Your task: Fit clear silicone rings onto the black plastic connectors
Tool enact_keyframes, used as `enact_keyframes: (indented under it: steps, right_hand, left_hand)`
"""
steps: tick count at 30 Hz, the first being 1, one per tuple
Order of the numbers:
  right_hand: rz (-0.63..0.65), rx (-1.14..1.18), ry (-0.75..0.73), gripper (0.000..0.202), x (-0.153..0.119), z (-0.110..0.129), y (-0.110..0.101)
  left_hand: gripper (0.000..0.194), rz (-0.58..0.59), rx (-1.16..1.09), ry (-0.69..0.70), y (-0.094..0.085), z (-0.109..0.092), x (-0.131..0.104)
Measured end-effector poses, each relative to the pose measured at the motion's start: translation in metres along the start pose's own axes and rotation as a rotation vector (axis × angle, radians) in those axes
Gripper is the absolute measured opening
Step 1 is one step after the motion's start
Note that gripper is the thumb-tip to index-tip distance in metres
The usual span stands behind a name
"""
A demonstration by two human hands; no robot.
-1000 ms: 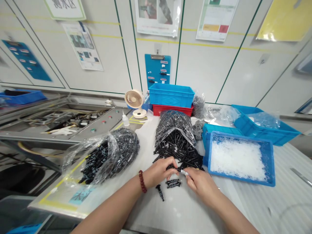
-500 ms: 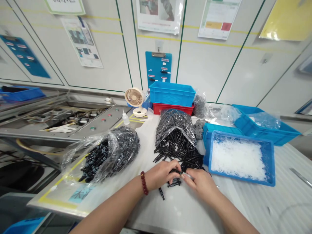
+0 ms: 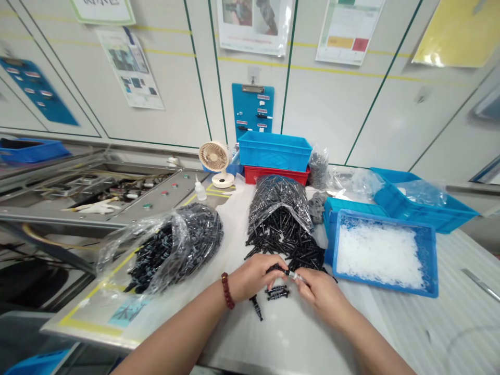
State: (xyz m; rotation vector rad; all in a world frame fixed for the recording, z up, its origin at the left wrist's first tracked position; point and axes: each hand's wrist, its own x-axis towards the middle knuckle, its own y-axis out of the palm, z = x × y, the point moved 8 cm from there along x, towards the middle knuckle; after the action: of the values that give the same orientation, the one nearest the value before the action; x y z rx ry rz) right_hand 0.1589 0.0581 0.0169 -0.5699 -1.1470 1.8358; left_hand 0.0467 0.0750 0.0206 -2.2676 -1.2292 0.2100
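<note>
My left hand (image 3: 261, 275) is closed around a black rod-like part (image 3: 276, 267) over the table. My right hand (image 3: 321, 291) pinches a slim light-grey tool (image 3: 300, 277), whose end meets the tip of the black part between the hands. Fingers cover much of both pieces. Just below my left hand lie two black parts with grey bands (image 3: 278, 295), and a third banded part (image 3: 257, 308) rests nearer me. Behind the hands, loose black parts (image 3: 287, 237) spill from a clear plastic bag (image 3: 279, 194).
On the right, a blue tray (image 3: 385, 288) holds many small white rings (image 3: 378, 252). Another clear bag of black parts (image 3: 187, 232) lies left. Further back are a small fan (image 3: 215, 159), a dropper bottle (image 3: 200, 190), a blue bin (image 3: 275, 152) and a red bin (image 3: 277, 174).
My hands have shifted slightly, and more of the black part and grey tool shows between them. Two banded parts now show below my left hand where one was visible before.
</note>
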Motion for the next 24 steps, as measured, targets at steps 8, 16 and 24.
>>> enact_keyframes:
  steps: [8,16,24]
  right_hand:
    - [-0.025,-0.164,0.148,0.033,0.000,-0.010,0.000]
    - [-0.047,-0.162,0.176,0.035,0.000,-0.011,-0.001]
    - [-0.006,-0.208,0.213,0.035,0.000,-0.013,0.003]
  left_hand:
    - [0.016,0.009,-0.015,-0.030,0.003,0.001,-0.002]
    - [0.017,0.003,-0.035,-0.021,0.003,0.000,-0.002]
    - [0.014,-0.007,-0.075,-0.058,0.011,0.005,-0.003]
